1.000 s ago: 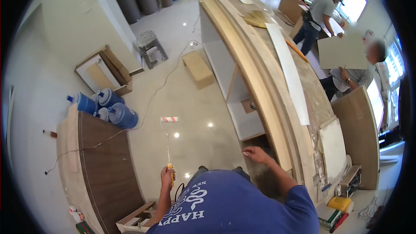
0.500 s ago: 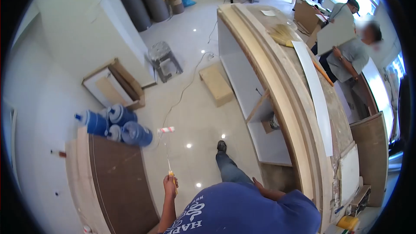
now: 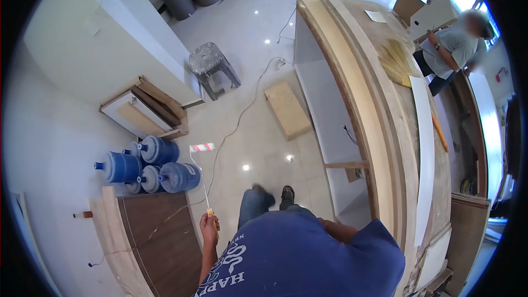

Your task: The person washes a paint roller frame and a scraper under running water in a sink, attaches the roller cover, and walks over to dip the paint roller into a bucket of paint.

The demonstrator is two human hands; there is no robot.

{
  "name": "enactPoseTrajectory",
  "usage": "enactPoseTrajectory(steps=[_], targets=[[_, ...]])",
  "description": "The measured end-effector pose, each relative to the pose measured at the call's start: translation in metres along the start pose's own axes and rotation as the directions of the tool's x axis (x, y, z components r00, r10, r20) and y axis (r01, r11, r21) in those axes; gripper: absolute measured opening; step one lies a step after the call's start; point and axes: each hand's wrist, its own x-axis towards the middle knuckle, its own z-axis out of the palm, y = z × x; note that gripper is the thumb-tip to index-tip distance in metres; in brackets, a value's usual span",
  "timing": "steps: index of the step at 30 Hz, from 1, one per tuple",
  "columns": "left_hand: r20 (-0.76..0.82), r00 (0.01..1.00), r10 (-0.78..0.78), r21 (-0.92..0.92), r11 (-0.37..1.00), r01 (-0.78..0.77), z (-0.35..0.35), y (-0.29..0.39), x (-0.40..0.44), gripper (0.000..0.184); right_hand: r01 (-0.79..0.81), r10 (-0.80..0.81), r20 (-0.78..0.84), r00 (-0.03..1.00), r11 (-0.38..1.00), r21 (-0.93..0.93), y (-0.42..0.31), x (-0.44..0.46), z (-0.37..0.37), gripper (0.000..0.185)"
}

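Observation:
My left hand [image 3: 209, 227] is closed around the yellow handle of a paint roller [image 3: 202, 147]. The roller's white sleeve with red stripes points away from me, held above the tiled floor. Close to my body on the other side, my right hand [image 3: 324, 222] is mostly hidden by my blue shirt, so its fingers do not show. It is nearest to the long wooden cabinet [image 3: 378, 115]. On that cabinet's top lie a straw brush [image 3: 397, 61], a long white strip [image 3: 422, 159] and an orange tool [image 3: 439, 133].
Blue water bottles [image 3: 181, 177] stand on the left beside a brown panel [image 3: 159, 236]. A wooden box [image 3: 287, 111], a grey stool [image 3: 212, 69] and a cable [image 3: 240, 116] are on the floor. At the right, a person [image 3: 454, 49] holds a board [image 3: 434, 15].
I have stepped forward, and both my feet now show. The paint roller, still in my left hand, has shifted left and up in the view. The person at right has moved a little.

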Motion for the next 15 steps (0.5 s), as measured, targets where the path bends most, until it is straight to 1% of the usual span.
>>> enactPoseTrajectory(steps=[3, 8, 9, 11, 13, 15], targets=[[-0.005, 1.0, 0.007, -0.033, 0.999, -0.007, 0.013, 0.022, 0.049, 0.021, -0.083, 0.083, 0.012, 0.996, 0.994, 0.068, -0.071, 0.009, -0.005, 0.049], [-0.039, 0.999, 0.031, -0.077, 0.996, -0.034, 0.043, 0.07, 0.175, 0.02, -0.163, 0.164, -0.006, 0.987, 0.984, 0.065, -0.224, 0.047, -0.02, 0.046], [-0.006, 0.999, 0.047, -0.081, 0.996, -0.048, 0.046, 0.082, 0.206, 0.021, -0.176, 0.177, -0.012, 0.984, 0.982, 0.069, -0.258, 0.057, -0.02, 0.046], [0.007, 0.999, 0.032, -0.048, 0.998, -0.032, 0.057, 0.118, 0.265, 0.02, -0.196, 0.198, -0.02, 0.98, 0.978, 0.074, -0.334, 0.073, -0.017, 0.044], [0.052, 0.997, 0.05, -0.035, 0.998, -0.048, 0.065, 0.16, 0.318, 0.021, -0.221, 0.225, -0.029, 0.974, 0.971, 0.096, -0.414, 0.083, -0.01, 0.043], [0.083, 0.995, 0.061, -0.013, 0.998, -0.06, 0.076, 0.213, 0.369, 0.021, -0.238, 0.244, -0.033, 0.969, 0.963, 0.128, -0.498, 0.083, 0.003, 0.042]])
